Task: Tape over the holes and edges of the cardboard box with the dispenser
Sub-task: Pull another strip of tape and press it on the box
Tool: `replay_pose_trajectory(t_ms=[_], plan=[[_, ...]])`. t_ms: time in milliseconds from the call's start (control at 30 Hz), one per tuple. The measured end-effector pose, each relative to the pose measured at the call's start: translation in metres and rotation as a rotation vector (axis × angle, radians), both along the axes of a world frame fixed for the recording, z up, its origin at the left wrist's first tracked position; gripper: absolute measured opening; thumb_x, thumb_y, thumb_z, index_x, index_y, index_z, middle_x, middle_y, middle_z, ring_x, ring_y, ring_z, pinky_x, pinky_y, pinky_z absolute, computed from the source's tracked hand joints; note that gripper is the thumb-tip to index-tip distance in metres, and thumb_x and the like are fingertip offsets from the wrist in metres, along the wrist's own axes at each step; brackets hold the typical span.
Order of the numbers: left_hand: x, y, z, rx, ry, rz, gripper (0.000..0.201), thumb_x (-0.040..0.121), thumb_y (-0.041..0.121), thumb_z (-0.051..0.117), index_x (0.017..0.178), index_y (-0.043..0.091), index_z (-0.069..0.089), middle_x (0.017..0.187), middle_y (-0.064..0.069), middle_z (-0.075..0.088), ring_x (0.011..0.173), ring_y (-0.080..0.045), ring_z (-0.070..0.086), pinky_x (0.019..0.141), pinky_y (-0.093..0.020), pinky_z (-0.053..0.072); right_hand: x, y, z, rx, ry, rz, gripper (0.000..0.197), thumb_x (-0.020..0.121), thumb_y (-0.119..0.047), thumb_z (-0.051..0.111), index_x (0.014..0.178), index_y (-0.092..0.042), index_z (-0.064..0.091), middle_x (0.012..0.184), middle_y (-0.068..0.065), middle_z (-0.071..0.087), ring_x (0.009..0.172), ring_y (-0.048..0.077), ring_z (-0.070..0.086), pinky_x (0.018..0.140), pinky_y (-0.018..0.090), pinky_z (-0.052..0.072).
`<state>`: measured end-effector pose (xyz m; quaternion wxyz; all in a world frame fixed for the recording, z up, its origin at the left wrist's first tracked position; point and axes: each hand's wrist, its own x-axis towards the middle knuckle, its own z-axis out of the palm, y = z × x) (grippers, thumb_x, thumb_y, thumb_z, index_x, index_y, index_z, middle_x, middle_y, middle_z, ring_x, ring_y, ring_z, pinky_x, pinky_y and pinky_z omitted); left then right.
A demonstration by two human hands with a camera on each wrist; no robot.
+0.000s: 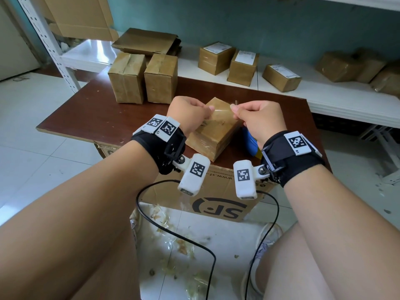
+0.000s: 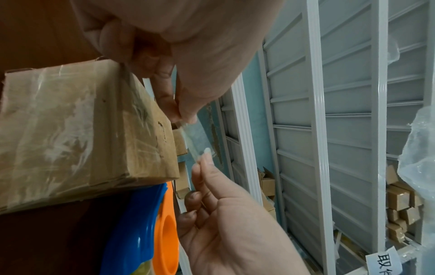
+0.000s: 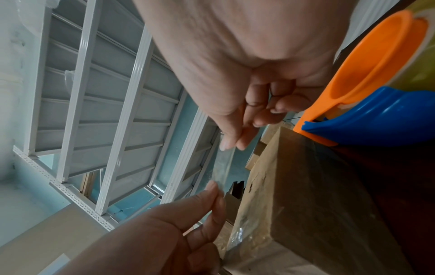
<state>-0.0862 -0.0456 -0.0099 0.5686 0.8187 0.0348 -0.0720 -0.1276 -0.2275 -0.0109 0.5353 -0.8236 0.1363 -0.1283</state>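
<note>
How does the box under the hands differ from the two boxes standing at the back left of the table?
The near box lies low, skewed on the brown table; the two back boxes stand upright, side by side. The near box is being worked: left hand and right hand pinch a clear tape strip above it, while the back boxes go untouched. All are brown cardboard with glossy tape.

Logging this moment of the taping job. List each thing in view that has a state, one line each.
Left hand: pinching one end of the tape strip.
Right hand: pinching the other end.
Tape strip: cut loose, stretched between the hands above the box, not yet stuck down.
Cardboard box: closed, partly wrapped in clear tape, resting on the table.
Dispenser: set down beside the box, held by neither hand.
</note>
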Motion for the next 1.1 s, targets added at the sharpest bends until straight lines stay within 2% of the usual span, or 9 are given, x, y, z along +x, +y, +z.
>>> replay_pose_trajectory(t_ms=[67,167,300,433,533,700,833,933,1100], plan=[[0.000,0.001,0.002,0.042,-0.012,0.007,0.021,0.096,0.035,0.079,0.089,0.015,0.083,0.100,0.001,0.076,0.096,-0.009,0.066,0.071,-0.024,0.049,0.000,0.001,0.000,-0.016,0.010,0.005,0.019,0.091,-0.037,0.083,0.078,-0.024,0.083,0.084,-0.010,0.080,0.094,0.007,0.072,0.102,0.041,0.057],[0.002,0.000,0.001,0.114,-0.024,0.035,0.019,0.094,0.037,0.079,0.085,0.020,0.081,0.094,0.000,0.076,0.093,-0.015,0.069,0.080,-0.032,0.059,0.000,0.002,-0.001,-0.035,0.021,0.006,0.022,0.091,-0.037,0.084,0.075,-0.021,0.082,0.085,-0.008,0.080,0.090,0.010,0.071,0.099,0.039,0.057],[0.002,-0.001,-0.001,0.192,-0.011,0.096,0.023,0.086,0.048,0.081,0.079,0.026,0.080,0.094,0.004,0.071,0.118,-0.023,0.057,0.099,-0.045,0.056,0.002,0.001,-0.003,-0.055,0.044,-0.002,0.025,0.090,-0.037,0.084,0.074,-0.019,0.081,0.079,-0.009,0.075,0.087,0.012,0.068,0.099,0.041,0.056],[-0.001,-0.002,0.001,0.252,0.008,0.106,0.021,0.088,0.047,0.080,0.088,0.026,0.079,0.101,0.000,0.058,0.115,-0.018,0.036,0.100,-0.045,0.053,0.004,-0.001,-0.006,-0.079,0.059,0.004,0.027,0.090,-0.033,0.085,0.068,-0.018,0.079,0.078,-0.010,0.076,0.090,0.012,0.070,0.101,0.042,0.055],[-0.001,-0.004,0.000,0.283,0.023,0.095,0.021,0.087,0.044,0.082,0.090,0.024,0.077,0.096,0.000,0.055,0.117,-0.020,0.039,0.098,-0.045,0.056,0.007,-0.001,-0.010,-0.107,0.061,-0.004,0.028,0.088,-0.033,0.086,0.064,-0.019,0.079,0.081,-0.007,0.079,0.095,0.012,0.072,0.101,0.042,0.055],[0.004,-0.008,-0.003,0.337,-0.008,0.052,0.027,0.091,0.044,0.079,0.095,0.018,0.078,0.085,0.001,0.058,0.112,-0.025,0.048,0.108,-0.043,0.050,0.009,-0.002,-0.012,-0.179,0.069,-0.024,0.029,0.087,-0.033,0.085,0.063,-0.020,0.078,0.080,-0.008,0.078,0.093,0.013,0.072,0.095,0.039,0.057],[0.010,-0.011,-0.012,0.366,-0.015,0.056,0.026,0.090,0.045,0.078,0.090,0.019,0.076,0.087,0.000,0.063,0.118,-0.027,0.052,0.099,-0.043,0.054,0.010,-0.001,-0.012,-0.265,0.101,-0.040,0.027,0.090,-0.036,0.082,0.069,-0.020,0.079,0.087,-0.008,0.077,0.097,0.014,0.070,0.084,0.033,0.051],[0.013,-0.013,-0.017,0.359,-0.014,0.069,0.026,0.085,0.046,0.079,0.085,0.020,0.075,0.090,-0.001,0.069,0.111,-0.029,0.063,0.094,-0.046,0.059,0.012,0.000,-0.013,-0.316,0.112,-0.045,0.025,0.091,-0.038,0.081,0.072,-0.021,0.078,0.087,-0.008,0.076,0.096,0.015,0.069,0.084,0.035,0.053],[0.014,-0.016,-0.020,0.362,-0.019,0.066,0.026,0.083,0.045,0.078,0.081,0.019,0.075,0.085,-0.002,0.070,0.103,-0.030,0.066,0.086,-0.044,0.062,0.014,-0.001,-0.014,-0.343,0.121,-0.050,0.024,0.092,-0.039,0.079,0.076,-0.021,0.079,0.088,-0.008,0.076,0.095,0.016,0.069,0.081,0.034,0.052]])
